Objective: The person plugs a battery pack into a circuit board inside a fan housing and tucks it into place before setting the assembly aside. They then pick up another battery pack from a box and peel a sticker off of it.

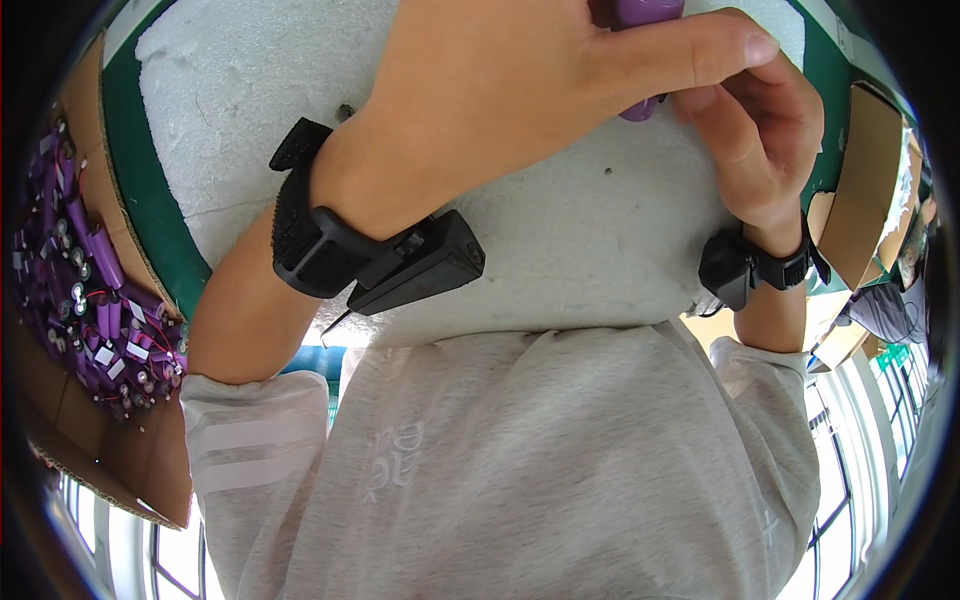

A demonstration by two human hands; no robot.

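My left hand (510,90) reaches across the top of the view with its thumb stretched to the right. It is closed around a purple cylindrical battery cell (648,12), whose lower end shows below the thumb. My right hand (768,135) meets it from the right. Its fingers are curled, with the fingertips against the left thumb tip and close to the cell. Whatever sits between the right fingers is hidden. A black strap with a small black device (425,265) is on my left wrist, and a similar device (728,268) is on my right.
Under my hands lies a white foam sheet (580,240) on a green surface (150,190). At the left, a cardboard box (110,450) holds a heap of purple cells (105,255) with red wires and white labels. Another cardboard box (865,190) stands at the right.
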